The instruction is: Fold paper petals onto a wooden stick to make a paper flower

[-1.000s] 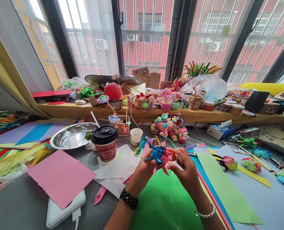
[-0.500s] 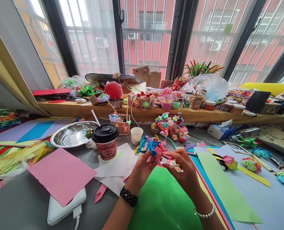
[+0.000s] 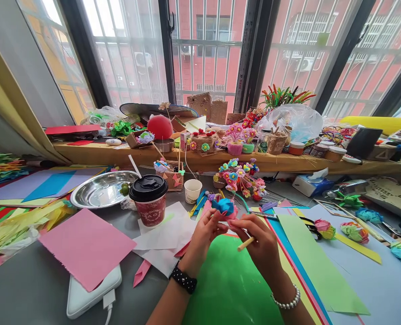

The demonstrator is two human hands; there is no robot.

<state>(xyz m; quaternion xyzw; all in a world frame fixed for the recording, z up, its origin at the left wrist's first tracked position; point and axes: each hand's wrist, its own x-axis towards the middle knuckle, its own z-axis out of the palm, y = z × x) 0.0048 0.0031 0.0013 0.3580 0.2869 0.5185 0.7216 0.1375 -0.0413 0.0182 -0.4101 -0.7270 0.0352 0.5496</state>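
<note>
A blue and pink folded paper flower (image 3: 225, 207) is held up over the table between both my hands. My left hand (image 3: 203, 234), with a black watch on the wrist, pinches the flower from below. My right hand (image 3: 259, 241), with a bead bracelet on the wrist, is closed round a thin wooden stick (image 3: 246, 244) whose end points down to the left, and its fingertips touch the flower's base. Below my hands lies a green sheet (image 3: 230, 284).
A red paper cup with a black lid (image 3: 149, 200) stands left of my hands, beside a steel plate (image 3: 100, 189) and a small white cup (image 3: 192, 191). Pink paper (image 3: 85, 247), a white power bank (image 3: 92, 293) and coloured sheets (image 3: 315, 262) lie around. The windowsill (image 3: 220, 160) carries paper flowers.
The flower has been turned and raised slightly, away from me. My right hand has shifted on the stick, whose end now sticks out lower.
</note>
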